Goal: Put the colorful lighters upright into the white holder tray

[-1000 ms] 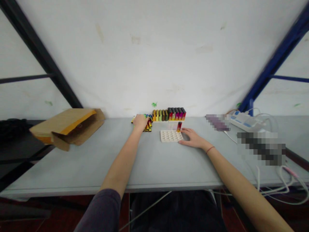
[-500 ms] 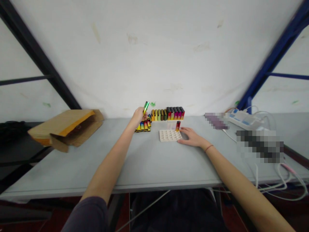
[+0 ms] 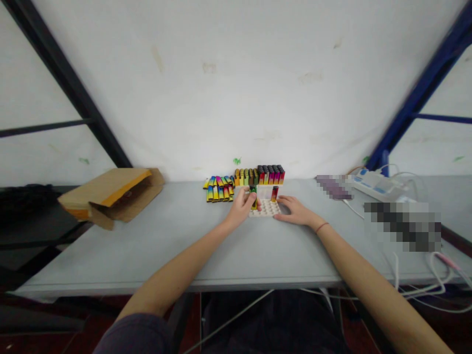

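Observation:
My left hand (image 3: pixel 241 207) is shut on a green and dark disposable lighter (image 3: pixel 253 197), holding it upright at the near-left part of a white dimpled tray (image 3: pixel 266 209). My right hand (image 3: pixel 296 211) lies flat on the table, open and empty, with its fingertips by the tray's right edge. A red and yellow lighter (image 3: pixel 274 193) stands upright at the tray's far right. Behind it runs a tight row of upright lighters (image 3: pixel 259 176). Left of that row lies a group of multicoloured lighters (image 3: pixel 218 190).
A clear plastic piece (image 3: pixel 264 192) stands behind the tray. A kraft paper envelope (image 3: pixel 110 196) lies at the table's left end. At the right are a white power strip (image 3: pixel 376 184), pixelated objects (image 3: pixel 401 227) and loose white cables (image 3: pixel 431 275). A white wall rises behind the grey table (image 3: pixel 147 250).
My left hand has moved right from the lighter group to the tray, carrying the green lighter it lifted. My right hand has stayed beside the tray.

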{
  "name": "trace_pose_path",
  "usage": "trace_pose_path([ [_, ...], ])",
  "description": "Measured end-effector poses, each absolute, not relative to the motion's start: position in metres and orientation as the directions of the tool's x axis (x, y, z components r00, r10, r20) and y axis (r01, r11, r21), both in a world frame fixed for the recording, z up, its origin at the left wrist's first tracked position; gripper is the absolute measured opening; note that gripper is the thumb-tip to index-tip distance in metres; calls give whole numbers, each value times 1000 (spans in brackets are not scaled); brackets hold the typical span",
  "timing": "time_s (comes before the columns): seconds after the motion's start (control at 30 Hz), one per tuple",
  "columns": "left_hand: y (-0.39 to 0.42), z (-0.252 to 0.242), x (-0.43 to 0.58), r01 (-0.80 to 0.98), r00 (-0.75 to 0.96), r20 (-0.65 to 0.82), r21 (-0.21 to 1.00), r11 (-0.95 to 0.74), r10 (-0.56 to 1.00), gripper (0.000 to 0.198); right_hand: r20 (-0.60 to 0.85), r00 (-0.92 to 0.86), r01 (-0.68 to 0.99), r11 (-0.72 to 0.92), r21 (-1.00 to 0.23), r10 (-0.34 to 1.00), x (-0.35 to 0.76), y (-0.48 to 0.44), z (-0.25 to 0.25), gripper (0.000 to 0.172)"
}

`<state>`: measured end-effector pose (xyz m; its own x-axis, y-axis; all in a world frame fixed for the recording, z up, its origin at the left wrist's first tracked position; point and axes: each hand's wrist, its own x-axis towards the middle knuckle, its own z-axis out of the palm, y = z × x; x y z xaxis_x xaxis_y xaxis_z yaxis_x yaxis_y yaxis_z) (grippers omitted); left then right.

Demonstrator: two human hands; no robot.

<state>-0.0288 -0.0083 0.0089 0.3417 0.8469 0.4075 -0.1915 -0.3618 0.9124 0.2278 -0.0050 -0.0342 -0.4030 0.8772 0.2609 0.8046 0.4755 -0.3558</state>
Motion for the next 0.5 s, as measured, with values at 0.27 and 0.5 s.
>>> trace_pose_path([
  [0.27,-7,6,-26,-198,171,332,934,-298,928,36,259,-399,804,471,-361,880,227,-6,-33,77],
  [0.5,-7,11,-24,-369,155,180,922,-112,971,30,261,-401,794,476,-378,878,228,-6,-33,78],
])
